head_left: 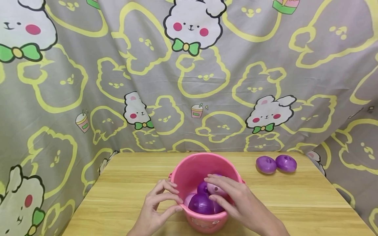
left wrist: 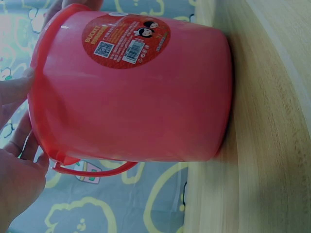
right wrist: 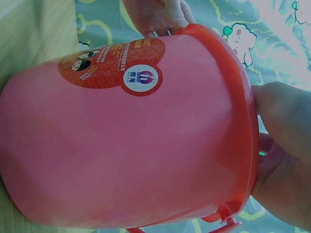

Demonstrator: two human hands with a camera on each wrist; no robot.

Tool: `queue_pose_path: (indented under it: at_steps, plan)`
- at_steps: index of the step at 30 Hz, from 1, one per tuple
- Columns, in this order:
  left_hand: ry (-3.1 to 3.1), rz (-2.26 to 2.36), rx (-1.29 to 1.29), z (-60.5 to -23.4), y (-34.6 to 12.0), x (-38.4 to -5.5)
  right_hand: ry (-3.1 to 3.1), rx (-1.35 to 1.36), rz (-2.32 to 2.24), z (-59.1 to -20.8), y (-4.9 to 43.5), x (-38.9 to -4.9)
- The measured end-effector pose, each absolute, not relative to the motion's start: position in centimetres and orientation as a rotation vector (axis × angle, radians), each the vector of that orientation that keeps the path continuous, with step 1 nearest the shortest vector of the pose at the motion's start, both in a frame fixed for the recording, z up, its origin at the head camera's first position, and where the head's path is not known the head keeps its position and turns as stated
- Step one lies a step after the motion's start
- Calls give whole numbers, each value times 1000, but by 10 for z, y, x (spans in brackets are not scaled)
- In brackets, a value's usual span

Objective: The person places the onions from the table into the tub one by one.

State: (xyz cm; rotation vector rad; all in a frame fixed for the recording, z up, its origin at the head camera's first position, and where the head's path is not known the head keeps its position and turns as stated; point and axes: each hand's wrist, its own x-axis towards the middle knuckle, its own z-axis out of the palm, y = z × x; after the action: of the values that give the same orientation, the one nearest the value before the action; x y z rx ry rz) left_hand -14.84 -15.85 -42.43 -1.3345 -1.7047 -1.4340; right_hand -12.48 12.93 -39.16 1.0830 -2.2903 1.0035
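Observation:
A pink bucket (head_left: 203, 219) stands upright at the front of the table, holding several round purple toy onions (head_left: 201, 204). At its left rim my left hand (head_left: 156, 205) grips the edge, thumb and bent fingers close together there. My right hand (head_left: 242, 200) reaches over the right rim into the bucket. Its thumb and fingers lie around a lighter purple toy onion (head_left: 215, 189) with a small brown spot, covering part of it. In both wrist views the bucket's outer wall (left wrist: 131, 111) hides what is inside.
Two more purple toy onions (head_left: 266, 164) lie side by side at the table's back right. The wooden table (head_left: 133, 170) runs up to a grey curtain (head_left: 206, 82) with rabbit prints. A red handle (left wrist: 97, 171) hangs from the bucket's rim.

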Motion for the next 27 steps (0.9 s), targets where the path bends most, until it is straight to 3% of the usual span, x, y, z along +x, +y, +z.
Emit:
queue_pose_path:
  at_steps: [27]
  plan:
    - [-1706, -1441, -1330, -424, -159, -148, -2227, 939, 931, -374, 155, -131]
